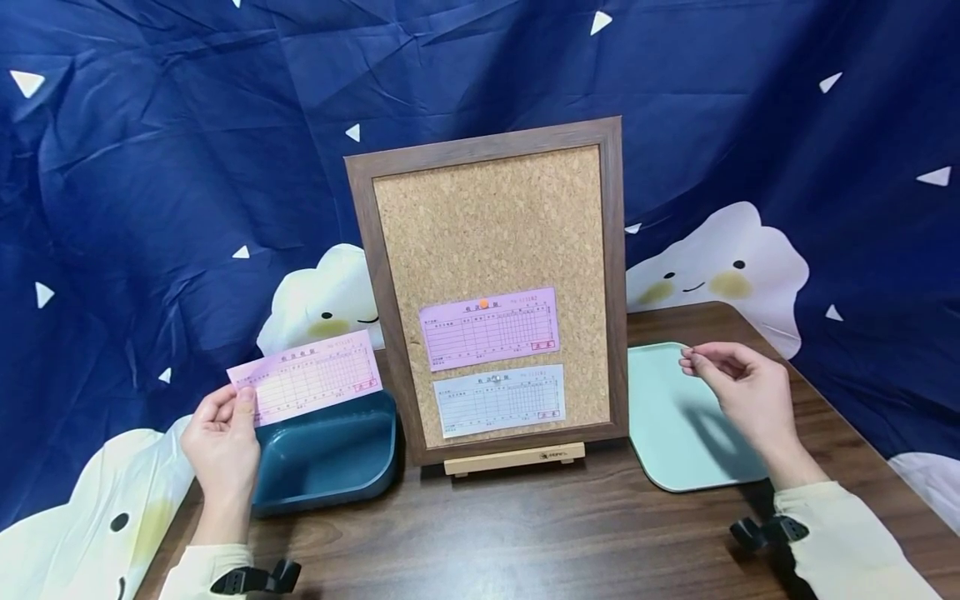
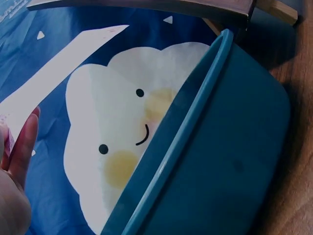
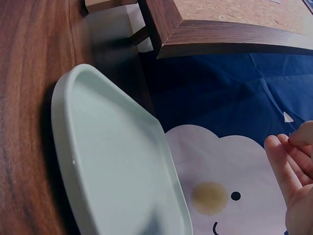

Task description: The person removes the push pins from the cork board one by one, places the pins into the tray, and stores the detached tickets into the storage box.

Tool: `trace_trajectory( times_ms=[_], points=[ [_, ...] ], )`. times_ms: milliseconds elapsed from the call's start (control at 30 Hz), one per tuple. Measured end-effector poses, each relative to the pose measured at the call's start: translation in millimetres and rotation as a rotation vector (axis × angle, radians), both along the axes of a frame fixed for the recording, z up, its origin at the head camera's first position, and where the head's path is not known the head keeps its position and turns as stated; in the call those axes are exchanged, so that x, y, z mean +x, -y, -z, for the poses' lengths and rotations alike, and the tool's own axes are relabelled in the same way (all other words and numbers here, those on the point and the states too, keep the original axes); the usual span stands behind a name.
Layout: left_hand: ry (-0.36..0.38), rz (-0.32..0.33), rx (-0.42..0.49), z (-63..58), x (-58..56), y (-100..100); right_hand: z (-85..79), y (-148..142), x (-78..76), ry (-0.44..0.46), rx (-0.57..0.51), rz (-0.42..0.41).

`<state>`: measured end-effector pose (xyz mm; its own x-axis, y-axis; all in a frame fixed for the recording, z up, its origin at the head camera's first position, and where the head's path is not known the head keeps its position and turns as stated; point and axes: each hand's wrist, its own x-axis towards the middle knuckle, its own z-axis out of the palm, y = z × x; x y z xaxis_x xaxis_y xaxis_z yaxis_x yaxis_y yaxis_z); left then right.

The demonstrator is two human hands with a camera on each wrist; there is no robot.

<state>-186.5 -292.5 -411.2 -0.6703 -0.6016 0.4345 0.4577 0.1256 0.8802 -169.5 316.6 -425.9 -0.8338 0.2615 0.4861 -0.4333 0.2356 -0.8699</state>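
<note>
Left hand (image 1: 221, 442) grips a pink printed paper slip (image 1: 311, 382) by its left end, fingers and thumb pinching it; the slip is held in the air by the rear of a dark teal plastic tub (image 1: 330, 460), apart from the cork. Right hand (image 1: 750, 404) is raised near a pale mint flat tray (image 1: 663, 408), not touching it; thumb and forefinger tips are brought together; I cannot tell whether anything small sits between them.

Between the hands, on a brown wood-grain bench (image 1: 465, 542), a rectangular cork board in a dark brown frame (image 1: 487, 225) stands on a pale wooden stand (image 1: 513, 460); low on the cork, a purple printed paper slip (image 1: 491, 335) carries a round orange pin (image 1: 483, 304) at its top; below it hangs a pale blue printed paper slip (image 1: 501, 408) with a small whitish pin (image 1: 496, 378).

Progress, my judgement: two slips are up, one pin each; the pink one is not yet fixed, and no pin shows on it; setting and pinning it appears to be left; whether further slips lie in the tub, I cannot tell.
</note>
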Motion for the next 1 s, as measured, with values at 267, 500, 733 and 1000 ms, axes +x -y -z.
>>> trace_trajectory(
  times_ms=[267,500,733,1000],
  points=[
    [0.021,-0.003,-0.018,4.7,1.8,5.2,5.4,-3.8,1.3,0.024,0.022,0.018],
    [0.065,-0.009,-0.045,8.7,5.2,10.0,12.3,-6.2,-0.1,0.049,0.035,0.021],
    [0.104,0.009,-0.037,13.8,9.1,14.0,19.5,-7.7,2.6,0.083,0.077,0.036],
    [0.145,0.004,-0.026,18.4,14.9,20.0,23.7,-10.3,7.3,0.100,0.189,0.081]
  ],
)
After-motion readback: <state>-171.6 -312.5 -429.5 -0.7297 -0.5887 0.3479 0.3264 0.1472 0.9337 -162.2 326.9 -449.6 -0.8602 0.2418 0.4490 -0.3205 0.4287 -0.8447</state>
